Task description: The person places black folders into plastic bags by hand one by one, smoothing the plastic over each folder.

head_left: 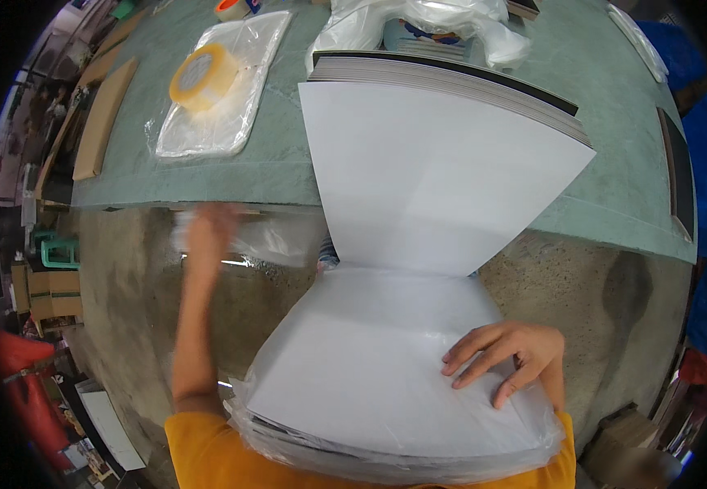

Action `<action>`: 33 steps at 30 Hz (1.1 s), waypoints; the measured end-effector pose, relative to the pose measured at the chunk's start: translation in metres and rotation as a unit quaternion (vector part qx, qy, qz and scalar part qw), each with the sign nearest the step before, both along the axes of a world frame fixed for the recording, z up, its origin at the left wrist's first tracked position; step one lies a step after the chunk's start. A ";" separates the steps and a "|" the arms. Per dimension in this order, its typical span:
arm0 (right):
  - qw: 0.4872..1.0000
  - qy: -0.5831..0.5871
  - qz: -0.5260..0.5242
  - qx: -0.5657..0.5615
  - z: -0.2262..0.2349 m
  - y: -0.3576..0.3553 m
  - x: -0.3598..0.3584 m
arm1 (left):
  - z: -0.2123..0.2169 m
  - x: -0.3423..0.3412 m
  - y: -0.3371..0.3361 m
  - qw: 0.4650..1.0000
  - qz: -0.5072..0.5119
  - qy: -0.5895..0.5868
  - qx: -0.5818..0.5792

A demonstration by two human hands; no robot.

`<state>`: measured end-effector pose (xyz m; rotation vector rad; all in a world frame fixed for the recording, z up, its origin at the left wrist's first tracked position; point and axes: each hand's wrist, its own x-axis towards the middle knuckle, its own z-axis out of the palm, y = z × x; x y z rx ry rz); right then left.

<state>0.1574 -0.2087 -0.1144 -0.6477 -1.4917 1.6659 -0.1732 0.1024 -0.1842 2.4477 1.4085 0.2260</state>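
A stack of white boards or sheets (pixel 386 367) in clear plastic lies close against my body. My right hand (pixel 512 354) rests on its right side, fingers spread and holding nothing. My left hand (pixel 213 228), smeared by motion, is at the table's front edge, left of the stacks. Clear plastic film (pixel 276 238) shows just beside it; whether the fingers grip any is unclear. Beyond the wrapped stack, a second stack of large white boards (pixel 443 155) reaches over the table edge, with grey and black layers showing along its far side.
On the green table (pixel 288 175), a roll of tape (pixel 204 77) sits on a pile of clear plastic bags (pixel 235 122). Crumpled plastic (pixel 353 24) lies at the back. A dark flat board (pixel 676 175) is by the right edge. Cardboard boxes (pixel 54 293) stand on the floor at left.
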 end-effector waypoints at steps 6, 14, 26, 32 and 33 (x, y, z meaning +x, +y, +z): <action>0.999 -0.035 0.014 -0.024 0.006 0.006 0.001 | -0.043 0.078 -0.085 0.874 -0.220 -0.027 -0.432; 0.956 -0.168 -0.107 -0.214 -0.081 -0.013 0.006 | -0.093 0.054 -0.066 0.714 0.059 -0.219 -0.663; 0.982 0.098 0.141 0.078 0.021 0.011 0.005 | 0.099 0.086 -0.066 0.419 -0.623 -0.175 -0.637; 0.955 -0.280 0.016 -0.097 -0.105 -0.003 -0.035 | -0.010 0.122 -0.132 0.674 -0.399 0.068 -0.618; 0.947 -0.305 0.000 -0.100 -0.134 -0.006 -0.030 | -0.059 0.118 -0.135 0.724 -0.386 0.012 -0.572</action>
